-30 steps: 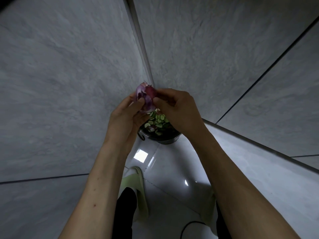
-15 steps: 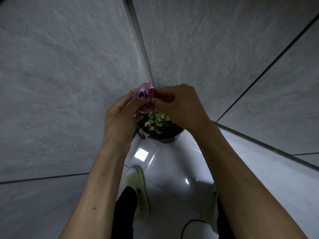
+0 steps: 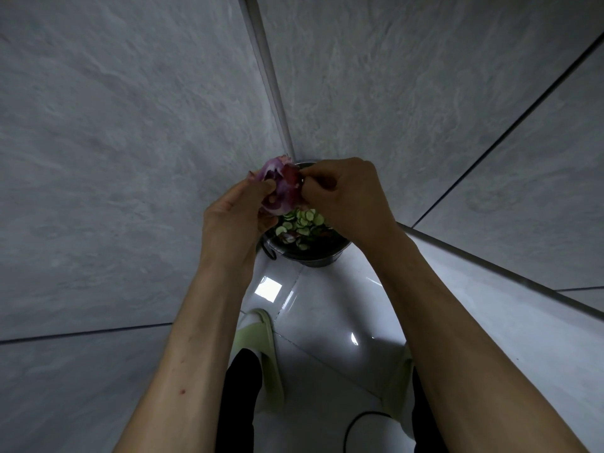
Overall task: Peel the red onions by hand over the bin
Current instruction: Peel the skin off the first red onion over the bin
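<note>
- The left hand [image 3: 238, 214] holds the red onion [image 3: 281, 188] from below and from the side, fingers curled round it.
- The right hand [image 3: 349, 197] pinches a loose flap of skin at the upper right of the onion.
- The onion's long axis is tilted, its dry tip up and away towards the wall corner.
- It hangs directly above the dark bin [image 3: 313, 256], which contains green slices [image 3: 302, 223].
</note>
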A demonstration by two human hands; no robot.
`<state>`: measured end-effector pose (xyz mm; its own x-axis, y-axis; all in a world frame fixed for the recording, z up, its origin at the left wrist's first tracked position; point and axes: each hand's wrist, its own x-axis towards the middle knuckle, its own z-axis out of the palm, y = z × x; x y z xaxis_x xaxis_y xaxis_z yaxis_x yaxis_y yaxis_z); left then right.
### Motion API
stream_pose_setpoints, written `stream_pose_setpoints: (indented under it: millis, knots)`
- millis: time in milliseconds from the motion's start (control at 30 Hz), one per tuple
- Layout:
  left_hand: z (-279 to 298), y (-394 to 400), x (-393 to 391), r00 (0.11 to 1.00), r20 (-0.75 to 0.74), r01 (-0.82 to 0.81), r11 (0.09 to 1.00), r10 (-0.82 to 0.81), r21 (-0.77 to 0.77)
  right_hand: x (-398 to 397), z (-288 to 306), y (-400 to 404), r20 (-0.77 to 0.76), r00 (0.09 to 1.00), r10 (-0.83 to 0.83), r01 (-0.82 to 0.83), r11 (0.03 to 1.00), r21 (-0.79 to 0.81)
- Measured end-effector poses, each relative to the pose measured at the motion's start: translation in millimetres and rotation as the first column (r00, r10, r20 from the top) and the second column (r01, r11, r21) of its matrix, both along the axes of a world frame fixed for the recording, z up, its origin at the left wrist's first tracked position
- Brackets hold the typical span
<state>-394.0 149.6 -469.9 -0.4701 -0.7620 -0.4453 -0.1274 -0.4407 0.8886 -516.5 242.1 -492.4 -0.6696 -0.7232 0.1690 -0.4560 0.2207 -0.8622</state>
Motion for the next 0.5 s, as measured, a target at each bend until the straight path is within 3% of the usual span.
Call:
stream_pose_setpoints:
  millis: [500]
  knots:
    - [0.6, 4.3, -2.3, 0.997, 0.070, -0.040, 0.999, 0.041, -0.009, 4.3, -3.5, -2.1, 0.051, 0.998, 0.048, -0.050, 0.998, 0.028]
